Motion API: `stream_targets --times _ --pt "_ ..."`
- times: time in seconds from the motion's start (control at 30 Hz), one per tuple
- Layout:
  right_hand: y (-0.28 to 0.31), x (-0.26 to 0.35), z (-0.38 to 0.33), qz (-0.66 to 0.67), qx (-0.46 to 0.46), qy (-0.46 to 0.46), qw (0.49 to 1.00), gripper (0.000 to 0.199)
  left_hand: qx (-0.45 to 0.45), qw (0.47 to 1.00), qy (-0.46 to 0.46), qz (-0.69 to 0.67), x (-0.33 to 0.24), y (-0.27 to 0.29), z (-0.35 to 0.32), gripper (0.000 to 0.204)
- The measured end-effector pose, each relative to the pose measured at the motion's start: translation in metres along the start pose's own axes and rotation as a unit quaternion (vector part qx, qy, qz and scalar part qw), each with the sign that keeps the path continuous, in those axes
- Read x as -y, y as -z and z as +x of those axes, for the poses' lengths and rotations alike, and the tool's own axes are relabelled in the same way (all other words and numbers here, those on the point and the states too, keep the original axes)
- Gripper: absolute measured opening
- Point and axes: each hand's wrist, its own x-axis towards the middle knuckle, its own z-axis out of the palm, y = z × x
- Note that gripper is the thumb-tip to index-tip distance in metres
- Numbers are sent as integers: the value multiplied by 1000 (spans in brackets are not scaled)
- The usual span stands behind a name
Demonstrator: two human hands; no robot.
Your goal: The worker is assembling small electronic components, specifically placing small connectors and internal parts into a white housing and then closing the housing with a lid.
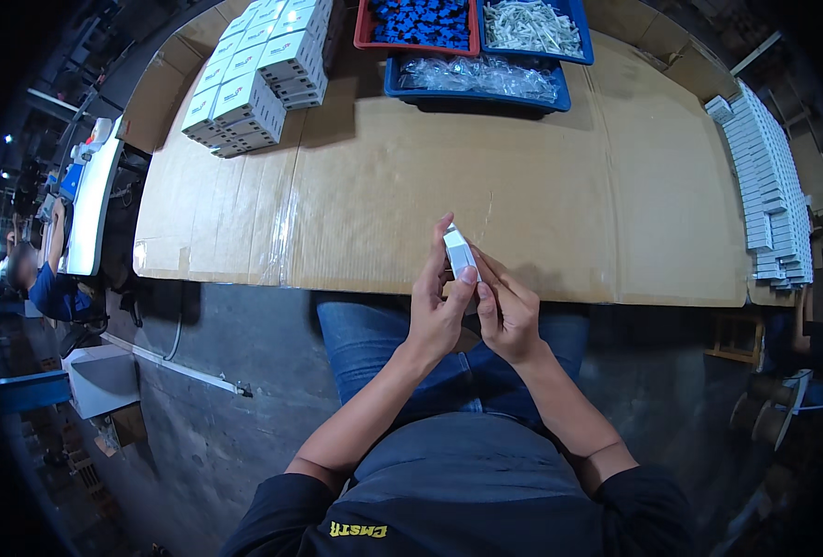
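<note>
Both hands hold one small white box [463, 254] just above the near edge of the cardboard-covered table [411, 204]. My left hand [437, 311] grips it from the left, thumb on its lower end and a finger reaching up to its top. From the right, my right hand [512, 316] closes on the same box, with its thumb near the lower end and its other fingers behind. The box is tilted, and its far side is hidden by my fingers. Whether it is sealed I cannot tell.
Stacked white boxes [244, 97] stand at the back left. A red tray [476, 46] holds blue parts; one blue tray [586, 58] holds white pieces, another blue tray [402, 93] clear plastic bags. Many small white boxes [769, 186] line the right edge. A person [54, 288] sits far left.
</note>
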Motion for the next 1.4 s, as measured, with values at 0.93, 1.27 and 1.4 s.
stream_targets --times 0.93,1.27,1.4 --pt "-3 3 0 -20 -7 5 1000 35 -10 1000 -16 16 3 0 -4 76" --pt "5 0 7 234 20 -284 930 54 17 987 -95 129 7 19 2 96" --pt "8 6 12 322 91 -404 851 56 43 985 -104 129 18 22 0 103"
